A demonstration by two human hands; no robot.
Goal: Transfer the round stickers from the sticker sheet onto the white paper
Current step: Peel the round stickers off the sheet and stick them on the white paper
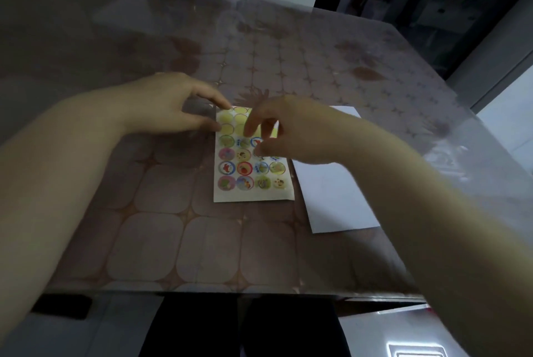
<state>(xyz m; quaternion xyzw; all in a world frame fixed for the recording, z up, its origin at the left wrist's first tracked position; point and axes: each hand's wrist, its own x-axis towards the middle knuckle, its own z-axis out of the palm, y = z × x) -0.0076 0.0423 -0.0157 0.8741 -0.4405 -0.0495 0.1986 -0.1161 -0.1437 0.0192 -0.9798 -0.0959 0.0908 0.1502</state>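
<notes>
Sticker sheet: I see the sticker sheet [253, 192] flat on the table [202, 244], in the middle of the frame, long side running away from me.
Round stickers: the round stickers [244, 168] with coloured pictures fill the lower rows; the top rows show only plain yellow circles.
White paper: the white paper [337, 198] lies just right of the sheet, their edges meeting near the sheet's lower right corner; I cannot tell which lies on top. The forearm crosses its upper part.
Left hand: my left hand [170, 105] comes in from the left of the frame, fingers nearly straight and relaxed, fingertips [223, 104] resting on the sheet's upper left corner, beside the yellow circles.
Right hand: my right hand [291, 131] hangs over the sheet's upper right, blurred. Its index finger [248, 127] points down at the yellow rows and its thumb [259, 151] sits lower, at the third picture row from the bottom.
Between the fingers: a blue-rimmed sticker [256, 141] shows in the gap between index and thumb.
Grip: the fingers are curled, but the blur keeps me from telling whether they pinch anything.
</notes>
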